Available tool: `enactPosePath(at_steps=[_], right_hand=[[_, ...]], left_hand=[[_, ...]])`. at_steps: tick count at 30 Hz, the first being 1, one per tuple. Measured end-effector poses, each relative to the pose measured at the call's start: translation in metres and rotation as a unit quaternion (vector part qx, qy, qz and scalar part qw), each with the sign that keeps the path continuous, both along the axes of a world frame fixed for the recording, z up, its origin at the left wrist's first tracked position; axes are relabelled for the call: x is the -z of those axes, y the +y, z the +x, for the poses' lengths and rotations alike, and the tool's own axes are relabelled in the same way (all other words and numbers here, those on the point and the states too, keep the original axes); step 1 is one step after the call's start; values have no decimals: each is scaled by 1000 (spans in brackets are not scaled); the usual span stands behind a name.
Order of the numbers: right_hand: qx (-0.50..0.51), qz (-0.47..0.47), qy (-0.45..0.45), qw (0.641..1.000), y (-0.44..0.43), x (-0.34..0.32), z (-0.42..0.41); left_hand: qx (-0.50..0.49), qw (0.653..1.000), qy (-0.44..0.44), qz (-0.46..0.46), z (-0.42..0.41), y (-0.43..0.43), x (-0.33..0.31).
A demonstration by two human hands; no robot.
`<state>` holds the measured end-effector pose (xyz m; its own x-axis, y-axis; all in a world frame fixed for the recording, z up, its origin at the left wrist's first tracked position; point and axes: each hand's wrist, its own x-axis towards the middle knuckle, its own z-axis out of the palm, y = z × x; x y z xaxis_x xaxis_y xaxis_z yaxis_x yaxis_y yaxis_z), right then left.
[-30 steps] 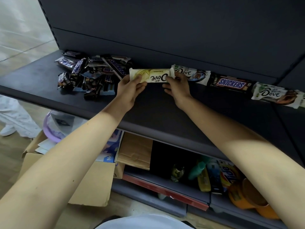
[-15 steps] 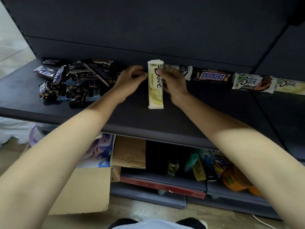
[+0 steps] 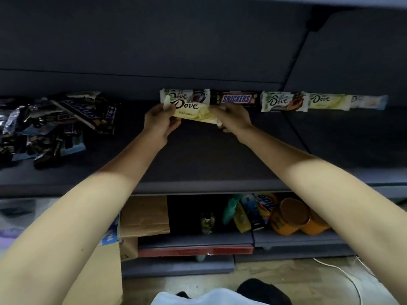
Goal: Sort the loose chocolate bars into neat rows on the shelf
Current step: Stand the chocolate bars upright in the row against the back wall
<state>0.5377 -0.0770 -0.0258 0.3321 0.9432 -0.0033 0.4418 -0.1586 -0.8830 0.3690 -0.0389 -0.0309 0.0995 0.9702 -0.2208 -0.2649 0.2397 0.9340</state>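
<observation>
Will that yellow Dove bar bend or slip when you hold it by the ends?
Probably stiff: the yellow Dove bar spans straight between the left hand and right hand without sagging. Its glossy wrapper may be slippery. Being flat, it likely won't roll on the shelf.

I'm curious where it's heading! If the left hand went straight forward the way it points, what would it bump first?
Probably the white Dove bar lying against the back wall, just beyond the left hand and the yellow Dove bar it grips. Depth is unclear, though.
</observation>
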Motion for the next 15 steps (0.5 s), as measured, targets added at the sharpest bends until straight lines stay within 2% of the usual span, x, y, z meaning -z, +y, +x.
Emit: enactPosePath(at_steps=[3,6,9,11,15], right_hand=[[37,18,76,996,-9,2,29],[73,41,83,993,-19,5,61],[112,46,58,991,-29,11,103],[133,43,72,988,-36,12,136],[157,33,92,983,-51,15,201]], left_hand=[[19,1000,-19,-13,28,-3,-3],[33,999,3,2,67,-9,-7],[27,992,113,59,111,-15,-5],[35,975,192,104,142,-19,0],[72,965,230,106,208,-30,5]])
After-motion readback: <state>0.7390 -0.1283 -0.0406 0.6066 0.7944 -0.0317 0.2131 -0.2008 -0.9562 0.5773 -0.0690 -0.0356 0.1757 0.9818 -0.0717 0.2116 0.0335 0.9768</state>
